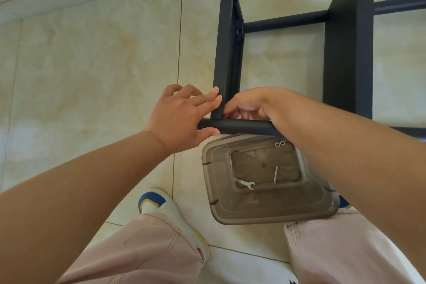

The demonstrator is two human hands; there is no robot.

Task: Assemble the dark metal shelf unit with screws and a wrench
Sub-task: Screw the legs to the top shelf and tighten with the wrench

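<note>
Right, the step looks like seating a fastener by hand at the near corner joint, where the flat upright [224, 57] meets the round tube [239, 126] of the dark shelf frame [348, 53], which lies on the tiled floor [92, 64].

Left hand [182, 120]: fingers straight against the upright, thumb under the tube end, steadying only. Right hand [247, 105]: fingers curled in behind the joint; can't tell what the grip holds, if anything.

Wrench [244, 183], two screws [275, 175] and two washers [279, 143] sit in the clear bin [272, 212] just below the tube.

Advice: keep the holes aligned with the left hand, start threads by finger to avoid cross-threading, wrench last.
</note>
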